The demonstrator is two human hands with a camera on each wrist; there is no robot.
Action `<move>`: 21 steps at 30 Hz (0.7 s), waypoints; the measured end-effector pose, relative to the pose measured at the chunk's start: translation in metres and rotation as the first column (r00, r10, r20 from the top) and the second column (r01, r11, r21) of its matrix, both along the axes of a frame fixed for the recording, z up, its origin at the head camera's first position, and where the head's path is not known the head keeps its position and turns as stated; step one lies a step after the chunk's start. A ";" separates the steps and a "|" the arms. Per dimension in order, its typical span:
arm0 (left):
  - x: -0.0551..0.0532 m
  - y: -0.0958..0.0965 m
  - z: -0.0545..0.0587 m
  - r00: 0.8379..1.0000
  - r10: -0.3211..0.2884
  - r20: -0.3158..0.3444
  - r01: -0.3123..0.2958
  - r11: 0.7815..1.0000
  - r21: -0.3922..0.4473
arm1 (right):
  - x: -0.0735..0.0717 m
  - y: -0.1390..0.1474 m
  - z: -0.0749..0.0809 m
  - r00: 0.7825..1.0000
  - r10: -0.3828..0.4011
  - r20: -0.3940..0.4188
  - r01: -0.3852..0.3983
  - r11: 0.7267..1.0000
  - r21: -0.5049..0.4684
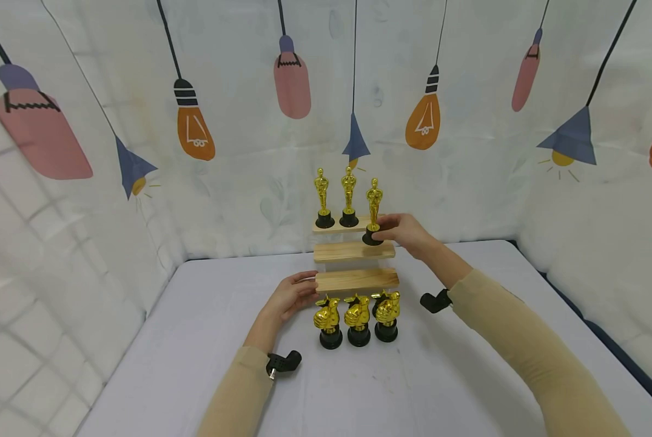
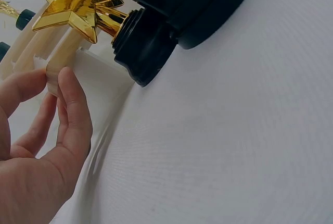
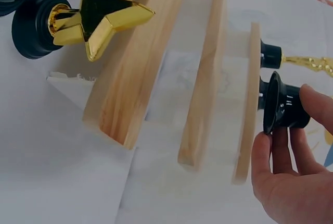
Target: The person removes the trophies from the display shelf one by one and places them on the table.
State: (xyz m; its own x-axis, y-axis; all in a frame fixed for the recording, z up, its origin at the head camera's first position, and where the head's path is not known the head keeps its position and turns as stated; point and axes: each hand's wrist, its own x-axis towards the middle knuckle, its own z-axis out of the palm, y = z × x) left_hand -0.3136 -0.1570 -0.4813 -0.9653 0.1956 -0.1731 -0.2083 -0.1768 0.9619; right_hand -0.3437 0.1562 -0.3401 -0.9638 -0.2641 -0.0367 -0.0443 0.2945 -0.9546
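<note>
My right hand [image 1: 407, 233] holds a gold figure trophy [image 1: 374, 203] by its black base [image 3: 289, 107]. The trophy is upright at the right part of the wooden three-step rack's top step [image 1: 331, 229]; in the right wrist view the base is tilted and slightly off the plank. Two matching trophies [image 1: 322, 191] [image 1: 349, 189] stand on that step to the left. My left hand [image 1: 295, 295] pinches the left end of the rack's lowest step [image 1: 356, 280] between thumb and fingers, as the left wrist view [image 2: 52, 75] shows.
In front of the rack stand three gold rounded trophies [image 1: 358, 312] on black bases. Star trophies [image 3: 106, 18] are close behind them, partly hidden in the head view. The middle step [image 1: 353, 251] is bare wood. A white cloth covers the table [image 1: 222, 303]; a printed curtain [image 1: 249, 182] hangs behind.
</note>
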 end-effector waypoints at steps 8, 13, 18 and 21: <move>0.001 0.001 0.001 1.000 0.008 0.008 -0.008 1.000 -0.002 | 0.013 0.005 -0.004 1.000 0.023 -0.007 -0.023 1.000 0.018; 0.001 0.001 0.001 1.000 0.007 0.010 -0.007 1.000 -0.003 | 0.021 0.008 -0.005 0.999 0.031 -0.007 -0.031 0.999 0.021; 0.000 0.001 0.001 1.000 0.012 0.011 -0.012 1.000 -0.007 | 0.029 0.010 -0.004 0.999 0.035 -0.002 -0.035 0.999 0.001; 0.000 0.001 0.000 1.000 0.013 0.014 -0.013 1.000 -0.013 | 0.033 0.011 -0.005 0.999 0.045 -0.002 -0.045 0.999 -0.006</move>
State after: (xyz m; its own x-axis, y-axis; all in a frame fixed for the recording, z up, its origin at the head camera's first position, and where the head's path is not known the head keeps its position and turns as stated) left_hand -0.3136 -0.1561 -0.4809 -0.9653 0.1807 -0.1887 -0.2193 -0.1675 0.9612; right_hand -0.3110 0.1675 -0.3448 -0.9509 -0.3078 -0.0331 -0.0594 0.2862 -0.9563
